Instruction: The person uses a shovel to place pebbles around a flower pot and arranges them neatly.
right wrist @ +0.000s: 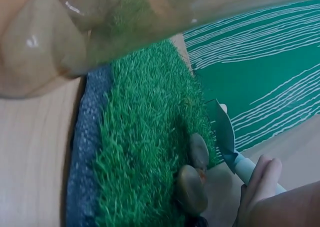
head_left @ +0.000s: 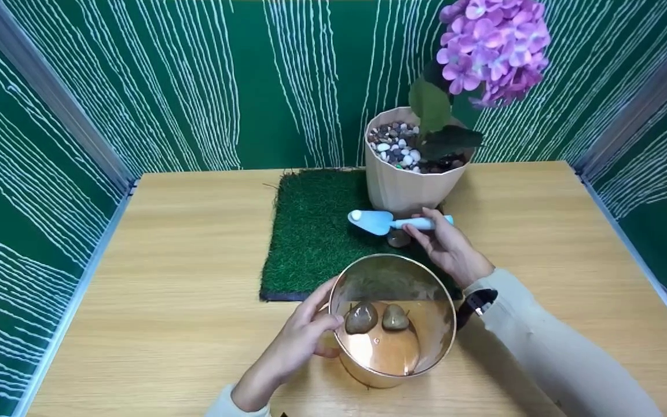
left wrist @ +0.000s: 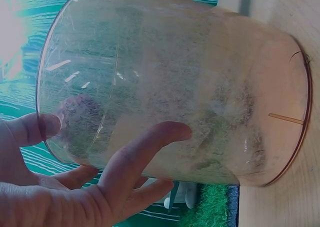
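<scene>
My left hand holds a clear amber plastic container at its left side, thumb over the rim. Two brown stones lie inside it. In my right hand is the handle of a small light-blue trowel, its blade pointing left over the grass mat. A white pebble sits at the blade's tip. Just behind the trowel stands a ribbed cream flowerpot filled with mixed pebbles. Low in the right wrist view, stones lie on the mat beside the pot.
Under the pot and trowel is a square artificial grass mat with a dark edge. A purple hydrangea rises from the pot, leaning right. Green walls with white streaks enclose the wooden table at the back and sides.
</scene>
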A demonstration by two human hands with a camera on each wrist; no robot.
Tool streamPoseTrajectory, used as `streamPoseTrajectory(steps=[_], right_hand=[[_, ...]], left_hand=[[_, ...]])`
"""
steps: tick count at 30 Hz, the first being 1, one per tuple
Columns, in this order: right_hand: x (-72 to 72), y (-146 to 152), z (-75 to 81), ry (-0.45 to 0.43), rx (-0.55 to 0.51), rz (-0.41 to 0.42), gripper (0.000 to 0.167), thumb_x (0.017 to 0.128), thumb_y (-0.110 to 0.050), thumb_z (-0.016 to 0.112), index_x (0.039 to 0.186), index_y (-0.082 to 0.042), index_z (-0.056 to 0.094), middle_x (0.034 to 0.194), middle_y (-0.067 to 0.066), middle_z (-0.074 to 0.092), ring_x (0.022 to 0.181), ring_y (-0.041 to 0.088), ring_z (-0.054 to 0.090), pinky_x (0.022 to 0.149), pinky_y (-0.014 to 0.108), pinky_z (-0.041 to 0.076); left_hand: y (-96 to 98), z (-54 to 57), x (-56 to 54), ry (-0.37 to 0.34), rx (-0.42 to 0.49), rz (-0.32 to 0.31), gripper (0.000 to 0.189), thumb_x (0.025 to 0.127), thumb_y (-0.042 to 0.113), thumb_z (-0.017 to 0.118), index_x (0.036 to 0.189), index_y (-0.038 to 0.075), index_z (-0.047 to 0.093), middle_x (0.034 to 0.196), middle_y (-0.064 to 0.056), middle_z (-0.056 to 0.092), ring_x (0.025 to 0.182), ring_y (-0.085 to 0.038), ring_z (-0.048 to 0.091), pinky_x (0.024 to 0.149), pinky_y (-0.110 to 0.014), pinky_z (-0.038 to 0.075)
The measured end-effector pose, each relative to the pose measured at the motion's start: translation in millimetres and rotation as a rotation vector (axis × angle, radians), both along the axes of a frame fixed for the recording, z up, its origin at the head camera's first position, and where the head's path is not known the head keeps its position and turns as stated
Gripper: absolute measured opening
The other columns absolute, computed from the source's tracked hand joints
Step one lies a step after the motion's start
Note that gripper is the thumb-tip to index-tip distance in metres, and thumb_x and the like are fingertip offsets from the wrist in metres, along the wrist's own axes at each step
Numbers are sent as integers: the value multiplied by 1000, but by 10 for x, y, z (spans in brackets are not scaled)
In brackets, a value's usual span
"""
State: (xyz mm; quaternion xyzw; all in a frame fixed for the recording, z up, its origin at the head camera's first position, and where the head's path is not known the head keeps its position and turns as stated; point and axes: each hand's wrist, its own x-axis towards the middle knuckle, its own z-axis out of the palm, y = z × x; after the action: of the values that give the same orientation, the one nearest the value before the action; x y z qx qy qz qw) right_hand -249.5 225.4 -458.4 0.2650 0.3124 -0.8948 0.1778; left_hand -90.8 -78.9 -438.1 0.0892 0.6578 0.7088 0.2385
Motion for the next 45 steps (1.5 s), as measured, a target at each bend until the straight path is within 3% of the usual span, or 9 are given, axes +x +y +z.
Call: streamPoseTrajectory(steps=[11,18,28,33,38,45], right_hand=[[-54,-63,-57,-55,-112,-39,15,110,-14,53,117,-1,53,103,24,65,86,30,75,94,22,58],[-71,-112,-77,-77,-147,-49,24,112,-19,50,129,-3,47,94,30,68,82,31,76,91,19,57],[-57,-132,-93,-101,-174,-55,29,112,-23,50,133,-4,48,100,29,67,86,31,76,90,17,57],[-1,-95,-63,-110,-162,-56,31,111,-23,53,137,-8,47,109,25,63,91,29,75,92,18,57],[96,-17,44,-60,-153,-52,25,111,-20,53,134,-10,48,117,21,58,94,32,74,98,25,57],[353,154,280,46,-101,17,18,111,-19,53,115,-3,60,114,19,61,96,29,75,99,28,57]], left_hand=[[11,12,-17,6,-3,8,71,102,12,50,169,12,26,171,-23,26,130,-38,56,81,-60,62],[-2,7,-22,4,5,6,71,102,11,50,169,11,25,171,-23,26,128,-36,57,82,-61,62],[-2,2,-2,-12,3,11,72,101,12,50,169,12,25,170,-23,27,136,-43,53,80,-59,63],[8,-4,10,-24,14,16,72,101,10,51,169,11,25,170,-23,28,134,-42,54,80,-59,63],[12,-5,10,-23,10,14,72,101,11,51,169,11,25,170,-24,29,133,-42,55,81,-60,62],[4,11,6,-24,-7,16,72,101,11,51,169,10,25,169,-24,29,131,-41,56,82,-59,63]])
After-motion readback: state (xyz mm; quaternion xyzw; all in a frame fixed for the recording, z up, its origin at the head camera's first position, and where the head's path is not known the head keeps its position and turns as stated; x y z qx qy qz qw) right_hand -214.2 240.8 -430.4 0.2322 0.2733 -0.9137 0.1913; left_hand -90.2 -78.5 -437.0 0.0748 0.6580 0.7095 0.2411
